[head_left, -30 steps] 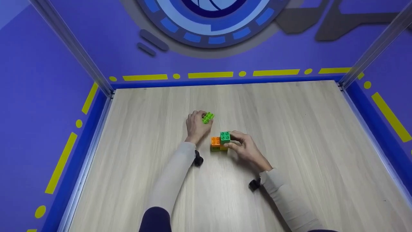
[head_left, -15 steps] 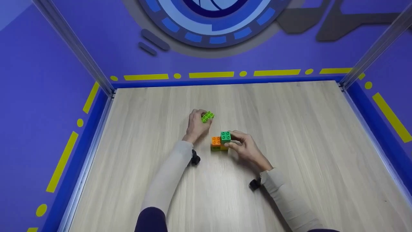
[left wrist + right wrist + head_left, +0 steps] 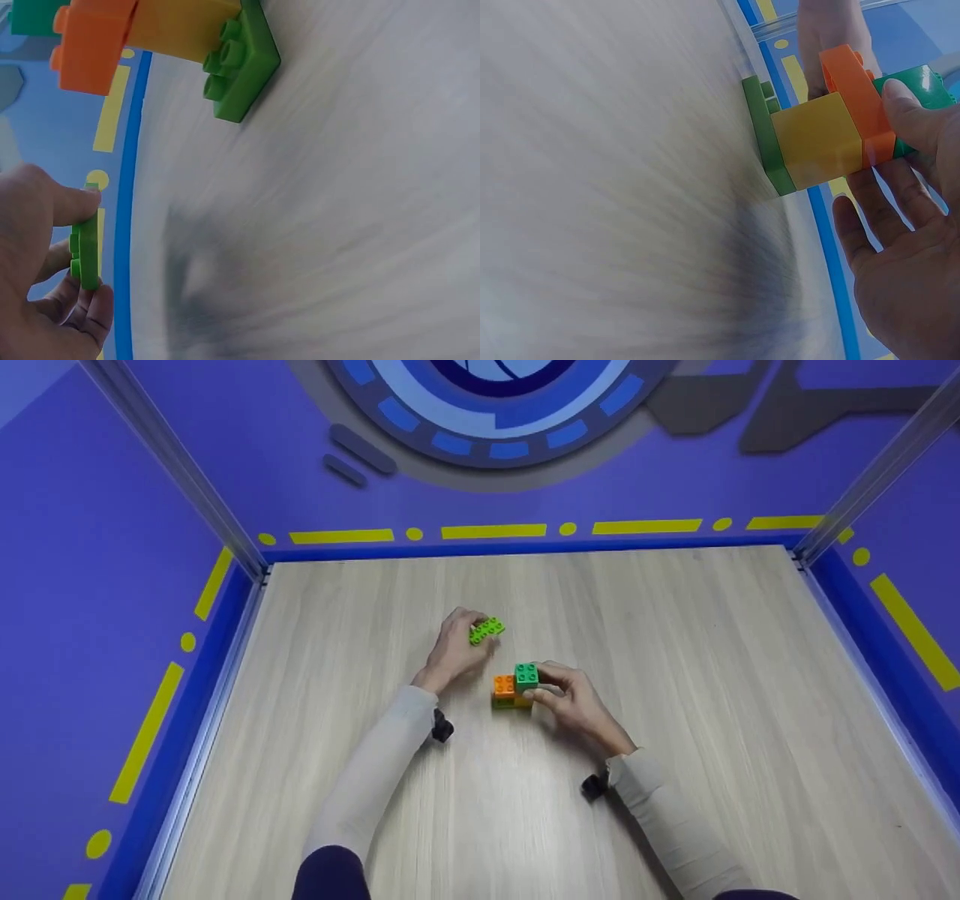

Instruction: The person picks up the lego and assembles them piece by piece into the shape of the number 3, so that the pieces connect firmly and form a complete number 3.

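My left hand (image 3: 452,651) pinches a flat lime-green toy brick (image 3: 487,631), studs up, between thumb and fingers. The left wrist view shows this thin brick (image 3: 89,247) held above the table. Nearer to me stands a small brick stack. Its base is a flat green brick (image 3: 253,67), then comes a yellow brick (image 3: 817,141), an orange brick (image 3: 503,688) and a darker green brick (image 3: 526,676) on top at the right. My right hand (image 3: 576,703) holds the stack at this top brick from the right side, thumb in front. The other fingers reach behind it.
A pale wood-grain table (image 3: 675,660) lies under both hands. Blue-purple panels with yellow markings (image 3: 493,532) rise at the back, left and right, joined by metal corner posts (image 3: 180,465). Each wrist carries a small black camera (image 3: 442,727).
The left hand has shifted slightly away from me, its forearm swinging left, and the flat lime-green brick has turned a little. My right hand and the stack stay in place.
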{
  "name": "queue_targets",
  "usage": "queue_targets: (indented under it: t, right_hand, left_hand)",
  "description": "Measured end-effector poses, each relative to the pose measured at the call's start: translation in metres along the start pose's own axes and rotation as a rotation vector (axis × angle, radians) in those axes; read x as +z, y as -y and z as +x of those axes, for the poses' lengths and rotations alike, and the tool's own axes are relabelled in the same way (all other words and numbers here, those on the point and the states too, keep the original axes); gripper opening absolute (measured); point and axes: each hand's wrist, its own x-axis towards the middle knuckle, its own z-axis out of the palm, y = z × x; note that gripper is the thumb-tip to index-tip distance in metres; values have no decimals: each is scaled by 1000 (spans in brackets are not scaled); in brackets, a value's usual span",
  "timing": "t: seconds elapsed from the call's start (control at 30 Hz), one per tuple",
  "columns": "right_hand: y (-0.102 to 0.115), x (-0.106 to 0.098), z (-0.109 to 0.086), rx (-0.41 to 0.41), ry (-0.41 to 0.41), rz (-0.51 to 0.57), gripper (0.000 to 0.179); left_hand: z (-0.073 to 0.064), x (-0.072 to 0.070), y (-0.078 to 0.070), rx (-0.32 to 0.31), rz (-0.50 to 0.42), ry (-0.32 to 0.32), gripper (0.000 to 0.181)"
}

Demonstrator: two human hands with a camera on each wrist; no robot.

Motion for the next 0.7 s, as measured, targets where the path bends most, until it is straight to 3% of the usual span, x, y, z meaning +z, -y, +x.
queue_targets:
  t: [0.7]
  right_hand:
    - [1,-1,-1,25,5,-35,45]
  left_hand:
    - [-24,-25,-19,156,6,84,38]
